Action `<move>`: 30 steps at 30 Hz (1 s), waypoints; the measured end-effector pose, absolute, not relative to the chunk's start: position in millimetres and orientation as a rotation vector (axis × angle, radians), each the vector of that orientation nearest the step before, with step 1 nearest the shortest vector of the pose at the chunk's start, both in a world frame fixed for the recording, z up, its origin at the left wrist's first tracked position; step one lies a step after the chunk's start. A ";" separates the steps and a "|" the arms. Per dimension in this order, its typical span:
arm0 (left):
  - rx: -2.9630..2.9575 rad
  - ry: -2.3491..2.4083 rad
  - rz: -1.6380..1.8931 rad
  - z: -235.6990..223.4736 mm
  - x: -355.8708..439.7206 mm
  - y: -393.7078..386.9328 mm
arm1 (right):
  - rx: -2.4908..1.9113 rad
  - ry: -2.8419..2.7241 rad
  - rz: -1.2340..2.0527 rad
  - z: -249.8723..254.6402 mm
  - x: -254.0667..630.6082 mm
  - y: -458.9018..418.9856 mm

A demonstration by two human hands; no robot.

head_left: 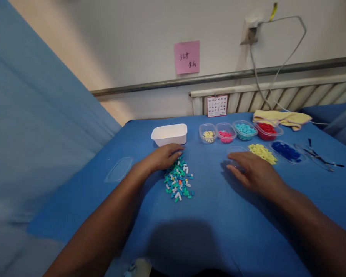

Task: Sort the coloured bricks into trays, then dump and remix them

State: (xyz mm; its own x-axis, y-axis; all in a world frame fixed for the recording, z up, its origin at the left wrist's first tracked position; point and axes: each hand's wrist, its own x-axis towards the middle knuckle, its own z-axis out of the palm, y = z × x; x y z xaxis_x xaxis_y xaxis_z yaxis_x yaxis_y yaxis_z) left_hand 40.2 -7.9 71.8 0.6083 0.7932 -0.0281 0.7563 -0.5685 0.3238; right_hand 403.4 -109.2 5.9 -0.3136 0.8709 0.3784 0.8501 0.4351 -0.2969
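A loose pile of small plastic building bricks (177, 181), mostly teal, green and white with a few orange and yellow ones, lies on the blue cloth. My left hand (165, 156) reaches over the pile's far end, fingers bent downward and thumb apart; its fingertips partly hide the bricks there. Just behind it stands a white plastic tub (170, 135). My right hand (253, 171) hovers to the right, thumb and fingers apart with nothing visible between them. Beside its fingertips is a clear plastic dish or lid (237, 149), partly covered by the hand.
Clear tubs hold cream (208, 135), pink (225, 135), light blue (245, 130) and red pieces (266, 130). Yellow (262, 152) and dark blue pieces (286, 151) lie nearer. Glasses (317, 156), a yellow cloth (282, 118) and a clear lid (119, 169) flank them.
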 end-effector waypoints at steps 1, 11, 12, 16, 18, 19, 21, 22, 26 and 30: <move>2.513 1.255 0.149 63.2 28.5 -11.1 | -1.338 -2.277 0.089 3.9 391.5 -113.4; 2.441 1.230 0.317 26.2 -5.0 -36.5 | -0.849 -2.461 0.102 -12.6 350.8 -129.3; 2.434 1.248 0.313 29.5 -5.6 -39.3 | -0.861 -2.447 0.109 -13.3 349.9 -129.8; 2.443 1.170 0.089 41.4 3.0 -61.7 | -0.822 -2.467 0.127 -16.3 340.2 -132.1; 2.484 1.073 -0.033 42.6 14.3 -76.9 | -0.806 -2.457 0.127 -17.5 334.8 -132.6; 2.514 1.047 -0.056 41.3 21.1 -84.0 | -0.815 -2.439 0.132 -17.8 332.9 -132.6; 2.583 1.004 -0.068 35.6 35.7 -95.4 | -0.846 -2.399 0.158 -17.8 331.1 -132.5; 2.623 1.002 -0.048 31.8 43.0 -99.2 | -0.863 -2.382 0.174 -17.6 330.9 -132.4; 2.706 1.073 0.001 19.1 68.8 -101.6 | -0.936 -2.312 0.203 -17.0 332.3 -131.3; 2.731 1.108 -0.012 18.2 93.6 -89.7 | -1.044 -2.179 0.184 -20.2 336.0 -127.3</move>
